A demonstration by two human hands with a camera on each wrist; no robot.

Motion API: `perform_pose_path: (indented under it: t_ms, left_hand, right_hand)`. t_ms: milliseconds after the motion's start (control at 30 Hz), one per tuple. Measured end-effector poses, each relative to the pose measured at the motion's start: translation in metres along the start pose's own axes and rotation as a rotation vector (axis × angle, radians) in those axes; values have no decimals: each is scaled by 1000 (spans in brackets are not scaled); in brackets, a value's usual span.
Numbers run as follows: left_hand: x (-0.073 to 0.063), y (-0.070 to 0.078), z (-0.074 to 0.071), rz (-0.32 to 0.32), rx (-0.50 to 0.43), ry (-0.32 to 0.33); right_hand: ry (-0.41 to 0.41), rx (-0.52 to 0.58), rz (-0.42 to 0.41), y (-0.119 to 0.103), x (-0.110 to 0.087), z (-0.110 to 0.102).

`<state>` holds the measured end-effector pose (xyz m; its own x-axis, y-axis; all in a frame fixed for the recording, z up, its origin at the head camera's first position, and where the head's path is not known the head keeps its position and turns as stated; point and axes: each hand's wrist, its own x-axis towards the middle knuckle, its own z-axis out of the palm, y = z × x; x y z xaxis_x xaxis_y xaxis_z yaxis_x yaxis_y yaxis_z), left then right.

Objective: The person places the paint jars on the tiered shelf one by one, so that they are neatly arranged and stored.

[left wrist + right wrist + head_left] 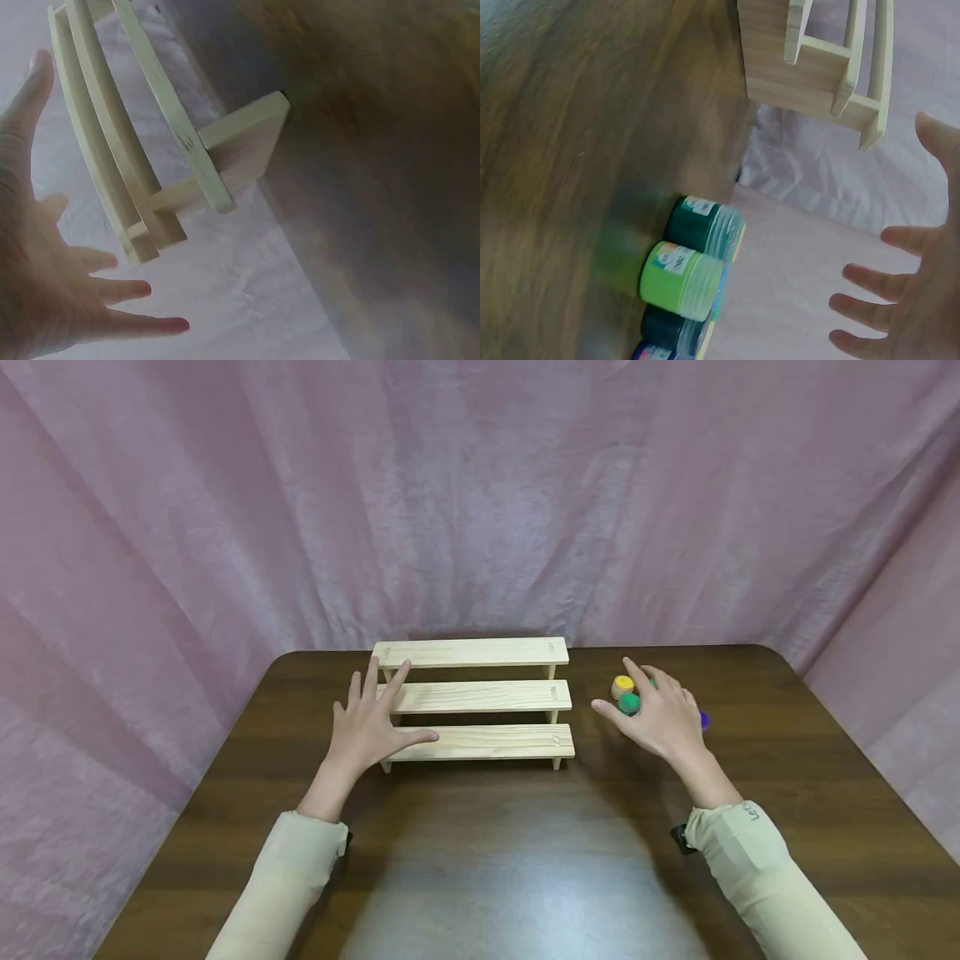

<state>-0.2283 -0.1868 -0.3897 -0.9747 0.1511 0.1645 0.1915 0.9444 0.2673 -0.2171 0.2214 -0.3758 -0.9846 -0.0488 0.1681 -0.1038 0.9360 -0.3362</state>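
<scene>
A three-tier wooden shelf (pixel 480 696) of pale planks stands on the brown table. My left hand (pixel 365 727) is spread over the left end of the shelf, fingers stretched and holding nothing. In the left wrist view the stepped end of the shelf (pixel 174 112) shows beside that hand. My right hand (pixel 666 717) hovers over a group of small jars, its fingers apart and bare. A yellow-topped jar (pixel 622 687) and a green-topped jar (pixel 628 704) show left of it. A purple-topped jar (pixel 705 720) peeks out on its right; the hand hides others.
In the right wrist view, a light green jar (pixel 676 279) with a label stands beside a dark green jar (pixel 697 225), with darker ones close by. A pink curtain (pixel 480 502) hangs behind the table (pixel 480 843). Light reflects off the tabletop near the front.
</scene>
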Motion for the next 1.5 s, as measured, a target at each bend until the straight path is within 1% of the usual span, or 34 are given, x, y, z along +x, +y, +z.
perform_pose_path:
  t_ms: [133,200,267,333,400,467,667,800,900,1033,1200,1333,1500]
  left_hand:
    - [-3,-6,0,-24,-89,73]
    - [-4,-9,1,-34,-136,108]
    - [-6,-11,2,-61,-187,112]
    - [-7,-12,4,-102,-231,94]
    - [-9,-14,5,-146,-276,56]
    - [-9,-15,6,-175,-316,21]
    - [-11,-17,10,-207,-412,-77]
    - [-12,-16,12,-239,-486,-163]
    - [-13,-15,14,-268,-534,-205]
    - [-14,-16,15,-296,-577,-233]
    - [-16,-18,16,-314,-604,-275]
    - [-17,-21,17,-305,-601,-280]
    - [-23,-27,18,-304,-590,-272]
  right_hand:
    - [84,32,17,5,2,-1]
    - [108,52,40,9,1,-3]
    - [125,72,54,13,0,-3]
    - [139,92,66,18,-2,-4]
    - [147,107,75,23,-4,-4]
    - [152,116,84,29,-6,-6]
    - [147,140,124,46,-8,-12]
    - [139,157,158,58,-14,-15]
    - [129,175,177,68,-20,-15]
    - [129,207,210,78,-27,-16]
    - [140,254,261,86,-36,-16]
    - [160,286,314,94,-40,-13]
    - [159,322,360,101,-37,-5]
